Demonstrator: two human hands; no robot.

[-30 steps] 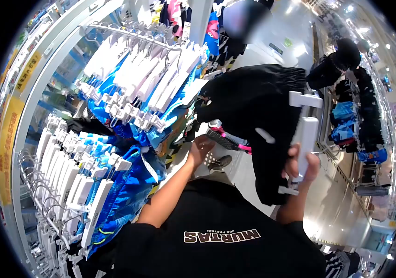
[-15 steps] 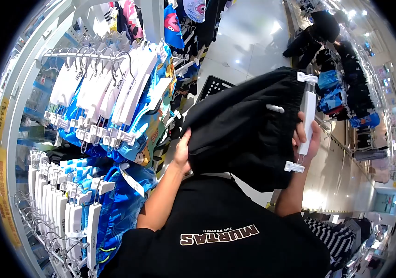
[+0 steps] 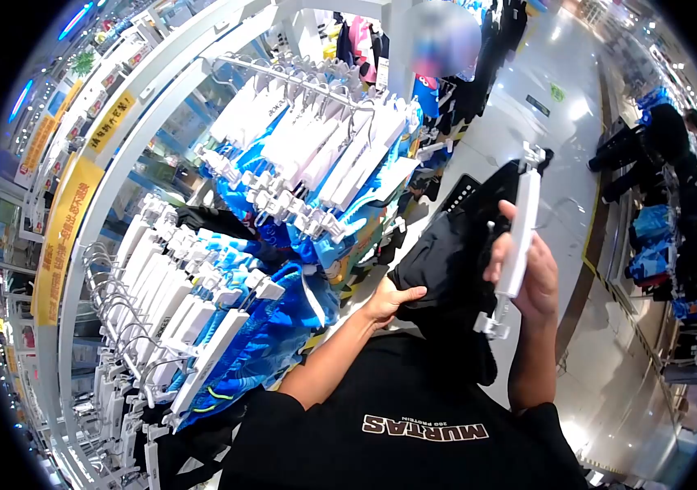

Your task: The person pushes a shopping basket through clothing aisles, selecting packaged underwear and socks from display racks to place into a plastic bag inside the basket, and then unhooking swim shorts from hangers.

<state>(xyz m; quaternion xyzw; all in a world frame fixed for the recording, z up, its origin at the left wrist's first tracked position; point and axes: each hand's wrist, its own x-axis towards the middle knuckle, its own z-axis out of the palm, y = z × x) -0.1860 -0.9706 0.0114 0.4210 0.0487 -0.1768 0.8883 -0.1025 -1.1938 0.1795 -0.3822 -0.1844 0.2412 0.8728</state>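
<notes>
In the head view, black shorts (image 3: 438,261) hang from a white clip hanger (image 3: 520,234) in front of my body. My right hand (image 3: 526,265) is closed round the middle of the hanger, which stands nearly upright with a clip at each end. Lower left of it, my left hand (image 3: 393,302) grips the lower part of the shorts, thumb on top. The fabric is bunched between my two hands, and part of the waistband is hidden behind the hanger and my fingers.
At the left, two rails carry white hangers (image 3: 283,139) with blue patterned shorts (image 3: 250,343). A person in black (image 3: 663,135) is at the upper right, beside more hanging clothes (image 3: 654,229). The shiny floor (image 3: 561,122) runs between.
The shorts were spread wide half a second ago and are now narrower and turned more edge-on. My left hand has its thumb over the cloth. The view has swung, shifting the racks right.
</notes>
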